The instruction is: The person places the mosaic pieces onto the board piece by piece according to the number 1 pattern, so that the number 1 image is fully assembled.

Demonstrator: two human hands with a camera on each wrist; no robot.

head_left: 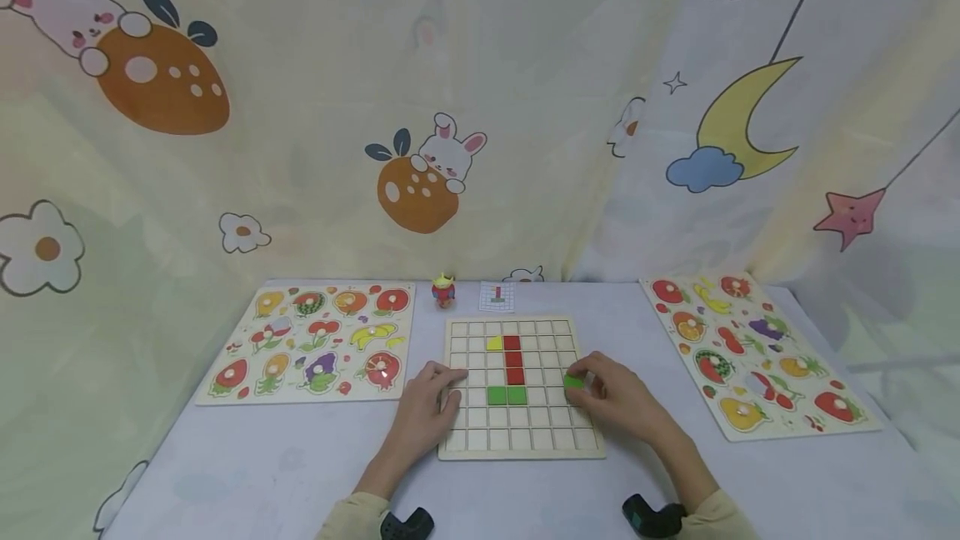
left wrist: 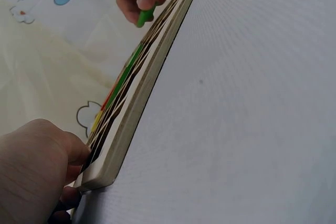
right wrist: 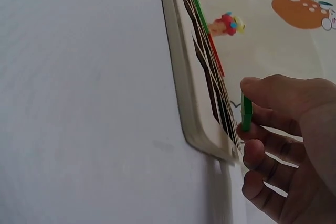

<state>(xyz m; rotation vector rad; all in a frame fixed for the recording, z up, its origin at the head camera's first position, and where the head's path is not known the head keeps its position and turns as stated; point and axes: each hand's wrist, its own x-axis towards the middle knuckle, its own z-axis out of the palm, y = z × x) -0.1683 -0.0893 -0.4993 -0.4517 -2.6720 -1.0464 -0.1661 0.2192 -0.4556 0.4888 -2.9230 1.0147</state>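
Note:
A pale wooden grid board [head_left: 522, 452] lies flat on the table. On it sit a yellow square tile [head_left: 494, 343], two red tiles [head_left: 513, 359] stacked in one column, and two green tiles [head_left: 497, 396] side by side below them. My left hand [head_left: 429, 407] grips the board's left edge, its fingertips over the frame and at the side in the left wrist view. Between thumb and fingertips, my right hand [head_left: 618, 398] pinches another green tile [right wrist: 246, 113]. That tile is held on edge, over the board's right side, with the remaining fingers loosely bent.
Fruit puzzle boards lie at the left [head_left: 303, 394] and right [head_left: 738, 432]. Behind the grid board stand a small toy figure [head_left: 443, 292] and a pattern card [head_left: 497, 297] showing a coloured grid. A printed curtain [head_left: 525, 107] hangs at the table's back edge.

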